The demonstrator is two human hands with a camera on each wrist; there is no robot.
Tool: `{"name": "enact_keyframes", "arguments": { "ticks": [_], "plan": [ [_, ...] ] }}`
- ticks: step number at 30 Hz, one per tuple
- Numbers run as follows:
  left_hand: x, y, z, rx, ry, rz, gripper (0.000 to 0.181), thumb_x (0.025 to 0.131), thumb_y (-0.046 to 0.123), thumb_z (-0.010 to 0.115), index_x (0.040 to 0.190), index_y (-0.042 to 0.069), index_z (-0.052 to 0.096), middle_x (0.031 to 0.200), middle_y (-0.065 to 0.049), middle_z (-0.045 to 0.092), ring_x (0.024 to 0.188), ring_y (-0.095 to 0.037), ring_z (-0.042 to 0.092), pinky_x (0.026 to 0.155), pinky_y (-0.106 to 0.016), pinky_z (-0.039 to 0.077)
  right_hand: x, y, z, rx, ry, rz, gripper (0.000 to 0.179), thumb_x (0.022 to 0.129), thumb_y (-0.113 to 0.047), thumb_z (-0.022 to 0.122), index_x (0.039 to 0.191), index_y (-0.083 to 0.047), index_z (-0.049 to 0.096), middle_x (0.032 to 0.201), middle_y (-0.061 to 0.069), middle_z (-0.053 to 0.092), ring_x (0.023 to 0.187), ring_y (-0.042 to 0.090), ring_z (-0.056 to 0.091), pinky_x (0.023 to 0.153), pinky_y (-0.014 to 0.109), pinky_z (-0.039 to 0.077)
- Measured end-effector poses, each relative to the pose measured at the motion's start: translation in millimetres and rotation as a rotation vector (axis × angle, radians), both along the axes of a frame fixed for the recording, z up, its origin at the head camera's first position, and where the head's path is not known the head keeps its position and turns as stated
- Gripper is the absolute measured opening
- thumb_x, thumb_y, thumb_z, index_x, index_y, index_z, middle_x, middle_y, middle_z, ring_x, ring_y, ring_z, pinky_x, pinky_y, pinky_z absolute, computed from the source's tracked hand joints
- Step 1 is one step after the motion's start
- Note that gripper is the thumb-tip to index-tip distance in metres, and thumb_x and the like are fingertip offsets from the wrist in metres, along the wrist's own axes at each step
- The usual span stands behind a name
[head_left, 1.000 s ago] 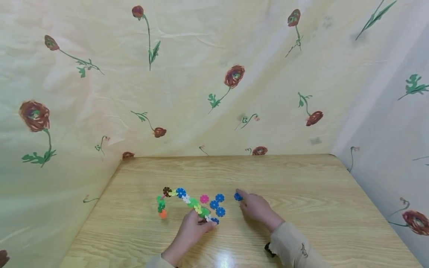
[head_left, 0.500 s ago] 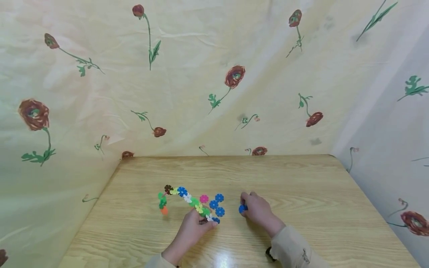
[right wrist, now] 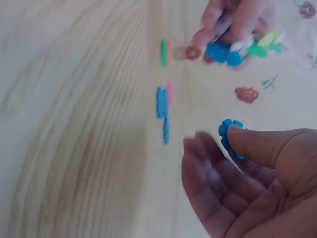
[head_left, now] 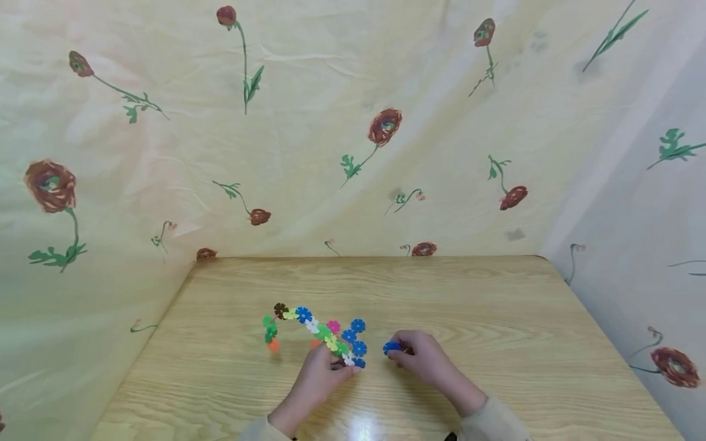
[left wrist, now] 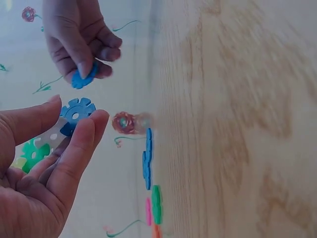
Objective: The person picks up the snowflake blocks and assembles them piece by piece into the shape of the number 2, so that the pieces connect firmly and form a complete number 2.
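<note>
My left hand [head_left: 314, 381] pinches the near end of a chain of notched plastic snowflake discs [head_left: 323, 332], in green, yellow, white, blue and brown, bending to an orange disc at its far left end. At the held end a blue disc [left wrist: 78, 110] sticks out between thumb and fingers in the left wrist view. A short way to the right, my right hand [head_left: 427, 360] holds a single blue snowflake disc [head_left: 390, 348] between thumb and index finger. That disc [right wrist: 230, 136] is partly covered by the thumb in the right wrist view, and a gap separates it from the chain.
Several loose blue discs [head_left: 357, 326] and a pink disc [head_left: 333, 326] lie on the wooden table [head_left: 469, 294] just beyond the left hand. A green disc [left wrist: 156, 204] lies near the pink one. Flower-printed cloth [head_left: 309, 153] hangs behind and beside the table.
My right hand has picked up the blue disc from the table and brought it nearer the body, turning it in the fingers. The left hand and chain have shifted slightly right.
</note>
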State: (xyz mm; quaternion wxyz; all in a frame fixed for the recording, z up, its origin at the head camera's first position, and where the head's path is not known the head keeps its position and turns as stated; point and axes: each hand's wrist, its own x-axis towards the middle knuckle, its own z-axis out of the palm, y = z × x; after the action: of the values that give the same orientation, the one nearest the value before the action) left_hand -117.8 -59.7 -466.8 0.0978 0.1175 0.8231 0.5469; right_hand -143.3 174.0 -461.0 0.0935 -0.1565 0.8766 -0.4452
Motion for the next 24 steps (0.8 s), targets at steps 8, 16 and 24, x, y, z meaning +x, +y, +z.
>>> {"name": "enact_keyframes", "arguments": {
  "ticks": [8, 16, 24],
  "plan": [
    [2.8, 8.3, 0.0, -0.041, 0.06, 0.017, 0.02, 0.083, 0.016, 0.078, 0.084, 0.011, 0.058, 0.067, 0.007, 0.053, 0.059, -0.005, 0.046, 0.053, -0.02, 0.041, 15.1, -6, 6.7, -0.206, -0.07, 0.122, 0.022, 0.096, -0.007, 0.062, 0.116, -0.001, 0.056, 0.071, 0.008, 0.059, 0.058, 0.019, 0.059, 0.056, 0.036, 0.055],
    [5.2, 13.9, -0.8, -0.083, 0.156, -0.021, 0.02, 0.085, 0.015, 0.076, 0.099, 0.008, 0.064, 0.083, 0.007, 0.063, 0.071, -0.003, 0.055, 0.064, -0.021, 0.049, 18.3, -12, 9.9, -0.202, -0.029, 0.104, 0.024, 0.095, -0.008, 0.064, 0.116, 0.002, 0.063, 0.073, 0.008, 0.061, 0.061, 0.019, 0.06, 0.055, 0.031, 0.054],
    [8.5, 16.8, -1.4, -0.119, 0.149, -0.045, 0.025, 0.086, 0.011, 0.075, 0.106, 0.006, 0.06, 0.085, 0.006, 0.063, 0.072, -0.003, 0.056, 0.063, -0.021, 0.049, 18.7, -17, 14.1, -0.121, -0.022, 0.109, 0.026, 0.095, -0.009, 0.063, 0.118, 0.004, 0.065, 0.07, 0.009, 0.062, 0.061, 0.02, 0.061, 0.053, 0.025, 0.05]
  ]
}}
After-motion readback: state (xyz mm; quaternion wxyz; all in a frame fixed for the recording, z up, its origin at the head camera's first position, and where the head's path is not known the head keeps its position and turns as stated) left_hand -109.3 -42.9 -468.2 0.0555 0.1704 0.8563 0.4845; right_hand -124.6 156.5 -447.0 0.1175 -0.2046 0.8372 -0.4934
